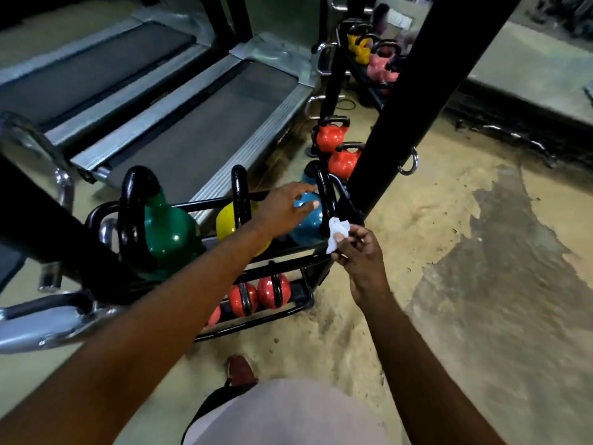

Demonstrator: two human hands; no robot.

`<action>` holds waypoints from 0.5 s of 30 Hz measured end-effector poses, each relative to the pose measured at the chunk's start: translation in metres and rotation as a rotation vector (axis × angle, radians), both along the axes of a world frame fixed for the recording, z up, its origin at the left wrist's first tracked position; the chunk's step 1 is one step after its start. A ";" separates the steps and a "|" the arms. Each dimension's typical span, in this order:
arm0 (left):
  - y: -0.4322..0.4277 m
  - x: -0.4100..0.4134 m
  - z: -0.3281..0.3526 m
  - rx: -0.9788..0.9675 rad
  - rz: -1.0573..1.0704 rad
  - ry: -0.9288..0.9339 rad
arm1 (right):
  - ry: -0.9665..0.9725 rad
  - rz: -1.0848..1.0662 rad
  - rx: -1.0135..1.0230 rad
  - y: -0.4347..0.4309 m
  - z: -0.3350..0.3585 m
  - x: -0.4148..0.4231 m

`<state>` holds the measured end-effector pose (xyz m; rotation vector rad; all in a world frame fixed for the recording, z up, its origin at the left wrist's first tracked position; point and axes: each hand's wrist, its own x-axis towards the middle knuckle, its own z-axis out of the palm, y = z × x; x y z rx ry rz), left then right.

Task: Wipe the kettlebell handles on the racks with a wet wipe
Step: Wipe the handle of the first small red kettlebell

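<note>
While reaching over the top shelf of the rack (288,264), stretching the left hand (282,211) out with fingers relaxed and straight over the blue kettlebell (308,227), right next to its black handle (322,191). Pinching a scrunched wet wipe (337,232) in the curled fingers of the right hand (364,263), holding it just about touching that handle's near side.

Worn tan floor (449,284); two treadmills (205,123)
</note>
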<state>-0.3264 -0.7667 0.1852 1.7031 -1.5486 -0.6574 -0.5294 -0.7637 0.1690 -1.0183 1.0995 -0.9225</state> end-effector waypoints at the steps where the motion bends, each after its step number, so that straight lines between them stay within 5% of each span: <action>1: 0.008 -0.007 -0.004 0.004 0.018 0.061 | -0.037 0.010 0.026 0.001 0.002 -0.002; 7: 0.077 -0.031 -0.025 -0.012 0.172 0.272 | -0.180 0.208 0.113 0.020 0.004 -0.008; 15: 0.209 -0.035 -0.068 0.116 0.454 0.326 | -0.193 0.413 0.234 0.073 -0.038 0.005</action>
